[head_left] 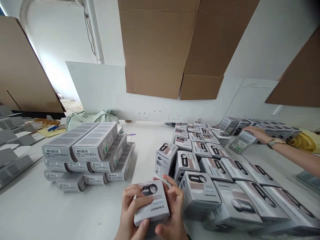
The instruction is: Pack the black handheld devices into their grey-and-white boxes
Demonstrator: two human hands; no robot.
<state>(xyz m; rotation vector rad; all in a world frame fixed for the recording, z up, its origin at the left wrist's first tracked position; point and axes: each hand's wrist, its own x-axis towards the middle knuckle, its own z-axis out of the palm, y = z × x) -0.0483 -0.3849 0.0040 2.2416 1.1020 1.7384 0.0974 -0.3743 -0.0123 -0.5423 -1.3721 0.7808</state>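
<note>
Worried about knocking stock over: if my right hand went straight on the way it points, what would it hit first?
Probably the upright product box standing just beyond the right hand and the held box; depth is hard to judge.

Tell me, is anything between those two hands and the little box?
Nothing visible. The left hand and right hand both clasp the box directly, one on each side. The rows of boxes stand just to its right, behind the right hand.
</note>
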